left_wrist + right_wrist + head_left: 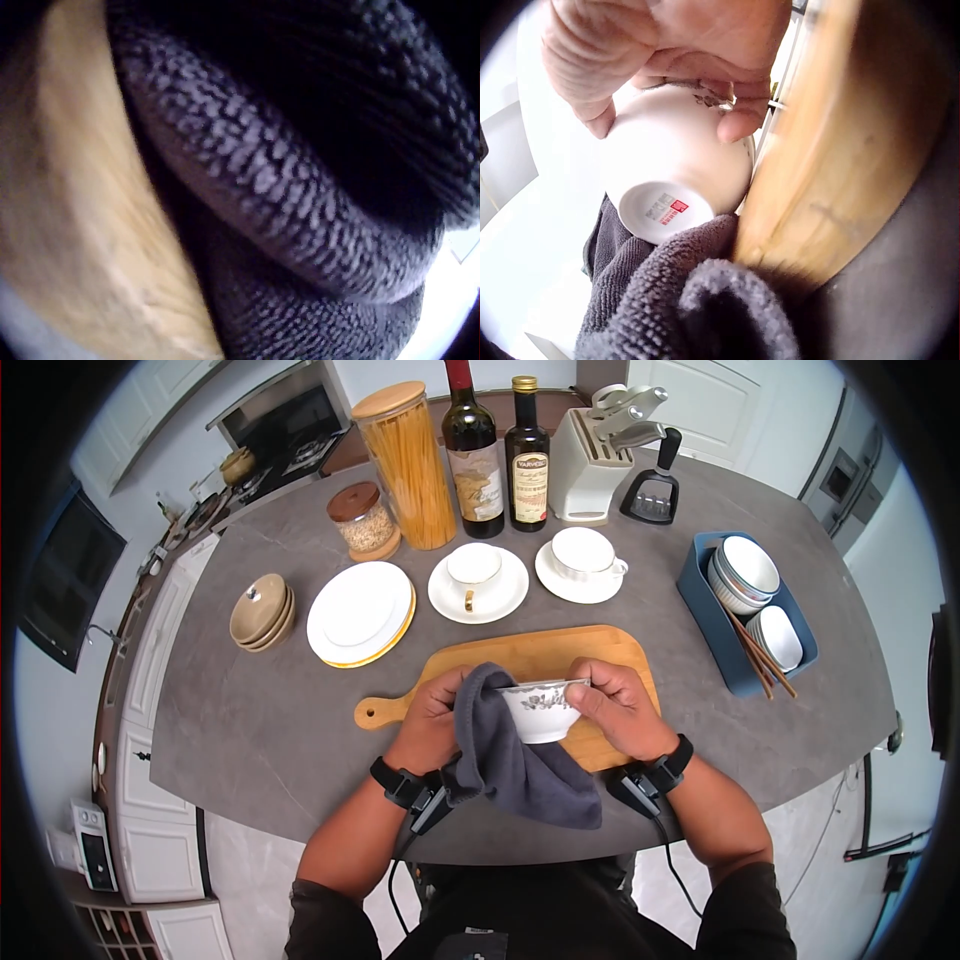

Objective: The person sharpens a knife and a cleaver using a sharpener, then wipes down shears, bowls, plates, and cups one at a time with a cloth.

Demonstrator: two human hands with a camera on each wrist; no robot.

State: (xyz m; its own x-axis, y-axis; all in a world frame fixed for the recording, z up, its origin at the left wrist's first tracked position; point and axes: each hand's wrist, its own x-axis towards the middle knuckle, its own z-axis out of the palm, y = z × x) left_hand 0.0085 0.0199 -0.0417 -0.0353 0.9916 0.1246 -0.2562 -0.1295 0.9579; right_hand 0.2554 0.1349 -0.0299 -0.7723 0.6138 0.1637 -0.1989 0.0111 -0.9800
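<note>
A white bowl (543, 712) with a grey floral band is held above the cutting board (620, 650). The right hand (622, 710) pinches its right rim, thumb on the outside. At the bowl's left side, the left hand (432, 718) grips a dark grey cloth (510, 765), which hangs down in front and covers part of the bowl. Folds of the cloth (262, 165) fill much of the left wrist view. In the right wrist view the bowl's base (667, 212) shows a red mark, and the cloth (652, 300) touches it.
Behind the board stand two cups on saucers (478, 607), stacked plates (360, 615) and brown bowls (262, 612). Farther back are a pasta jar (410, 470), bottles (473, 455) and a knife block (588, 475). A blue bin (707, 625) with bowls and chopsticks is at right.
</note>
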